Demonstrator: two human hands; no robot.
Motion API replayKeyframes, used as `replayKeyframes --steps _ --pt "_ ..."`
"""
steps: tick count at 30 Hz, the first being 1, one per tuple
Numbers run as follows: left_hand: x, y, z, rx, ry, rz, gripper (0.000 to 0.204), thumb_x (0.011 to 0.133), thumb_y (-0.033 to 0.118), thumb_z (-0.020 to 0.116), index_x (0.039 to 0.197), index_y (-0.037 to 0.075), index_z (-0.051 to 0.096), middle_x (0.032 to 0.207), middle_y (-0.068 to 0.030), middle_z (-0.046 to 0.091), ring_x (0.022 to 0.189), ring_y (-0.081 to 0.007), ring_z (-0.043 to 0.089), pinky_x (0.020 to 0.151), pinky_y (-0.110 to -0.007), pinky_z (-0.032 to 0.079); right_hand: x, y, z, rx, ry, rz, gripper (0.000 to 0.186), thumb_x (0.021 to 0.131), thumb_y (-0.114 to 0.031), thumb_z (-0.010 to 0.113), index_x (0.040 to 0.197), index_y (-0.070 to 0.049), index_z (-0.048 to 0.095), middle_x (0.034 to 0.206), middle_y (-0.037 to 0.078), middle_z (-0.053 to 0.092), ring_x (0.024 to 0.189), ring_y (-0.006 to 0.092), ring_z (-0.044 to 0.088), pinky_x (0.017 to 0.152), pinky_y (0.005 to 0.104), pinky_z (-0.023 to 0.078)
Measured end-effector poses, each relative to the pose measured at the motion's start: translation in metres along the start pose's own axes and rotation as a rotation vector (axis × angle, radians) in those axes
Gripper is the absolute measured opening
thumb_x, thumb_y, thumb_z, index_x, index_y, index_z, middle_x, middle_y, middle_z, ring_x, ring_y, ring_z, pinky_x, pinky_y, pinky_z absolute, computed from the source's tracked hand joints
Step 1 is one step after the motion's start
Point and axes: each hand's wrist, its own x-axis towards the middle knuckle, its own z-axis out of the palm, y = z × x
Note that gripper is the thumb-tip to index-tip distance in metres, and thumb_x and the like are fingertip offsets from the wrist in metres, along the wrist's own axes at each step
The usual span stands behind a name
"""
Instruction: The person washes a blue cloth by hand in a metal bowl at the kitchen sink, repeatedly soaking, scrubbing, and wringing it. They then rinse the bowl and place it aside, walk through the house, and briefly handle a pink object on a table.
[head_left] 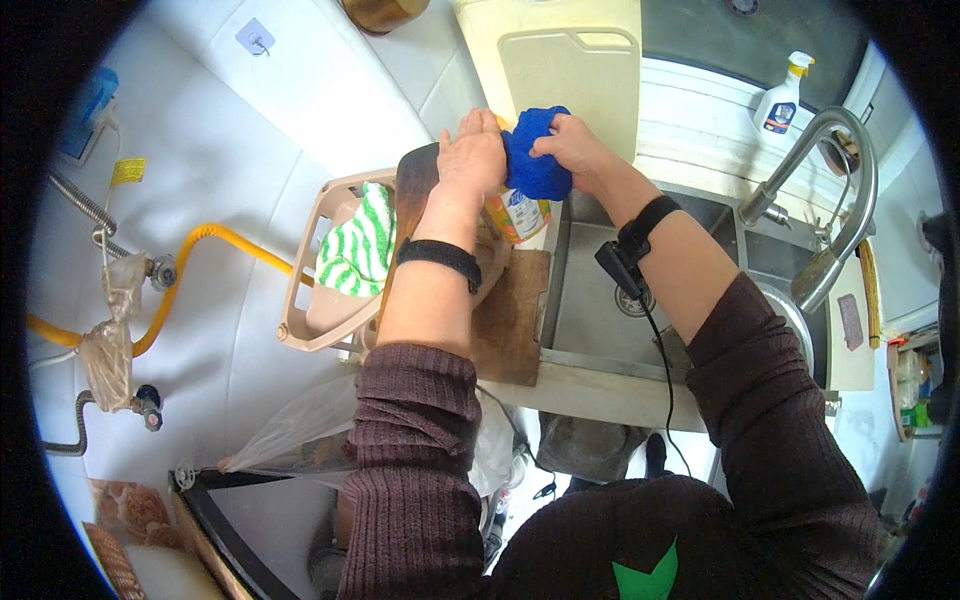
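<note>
My right hand (578,150) is closed round a bunched blue cloth (537,160), held at the left end of the sink. Against the cloth's left side lies my left hand (473,152), fingers stretched out flat; whether it presses on anything beneath is hidden. Below the cloth, a bottle with a yellow and orange label (522,216) shows in part, its top covered. A dark brown board (415,185) stands upright just left of my left hand. Beside it, a green and white striped cloth (358,245) hangs over a beige plastic basket (300,325).
The steel sink (590,290) has a curved faucet (850,200) at its right. A white spray bottle (782,100) stands on the ledge behind. Cream cutting boards (570,75) lean at the back. A wooden board (508,325) lies left of the sink. A yellow hose (215,232) runs along the wall.
</note>
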Motion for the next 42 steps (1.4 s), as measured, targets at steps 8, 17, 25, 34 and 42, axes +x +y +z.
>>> replayKeyframes --steps 8,17,25,34,42 --pt "0.003 -0.001 0.009 -0.032 0.02 0.015 0.066 0.084 0.005 0.055 0.144 0.003 0.031 0.15 -0.0147 0.034 0.136 -0.0282 0.038 0.114 -0.045 0.029 0.007 0.022 -0.006 0.125 -0.023 0.013 0.043 0.07 0.008 0.06 0.112 0.0 0.055 0.102 0.011 0.062 0.089 0.0231 0.063 0.08 0.0376 0.054" --pt "0.0 0.001 0.002 -0.001 -0.074 0.014 0.056 0.09 0.008 0.048 0.144 0.002 0.032 0.149 -0.0137 0.036 0.138 -0.0248 0.036 0.114 -0.046 0.027 0.009 0.03 -0.009 0.181 -0.066 0.056 0.043 0.071 0.008 0.059 0.113 -0.002 0.056 0.102 0.011 0.063 0.092 0.0234 0.064 0.083 0.0375 0.054" --pt "0.004 0.002 0.003 0.032 -0.082 0.009 0.055 0.089 0.008 0.049 0.142 0.002 0.035 0.146 -0.013 0.04 0.136 -0.0249 0.039 0.114 -0.048 0.027 0.004 0.027 -0.01 0.189 -0.048 0.051 0.043 0.072 0.007 0.06 0.113 -0.001 0.056 0.103 0.011 0.064 0.091 0.0238 0.064 0.083 0.0374 0.054" --pt "-0.002 -0.002 -0.004 -0.102 0.032 0.044 0.058 0.081 0.0 0.053 0.137 0.006 0.04 0.139 -0.0101 0.047 0.123 -0.0317 0.051 0.107 -0.049 0.035 -0.006 0.03 -0.009 0.273 -0.068 0.018 0.042 0.069 0.008 0.06 0.109 -0.001 0.055 0.099 0.012 0.062 0.089 0.0267 0.064 0.08 0.0416 0.055" --pt "0.0 -0.012 0.003 -0.137 0.127 0.112 0.057 0.079 -0.002 0.053 0.135 0.002 0.04 0.138 -0.0163 0.046 0.116 -0.0387 0.054 0.1 -0.047 0.041 -0.006 0.031 -0.007 0.295 -0.091 -0.003 0.045 0.072 0.009 0.058 0.116 0.0 0.053 0.105 0.013 0.062 0.095 0.0257 0.064 0.083 0.0391 0.055"
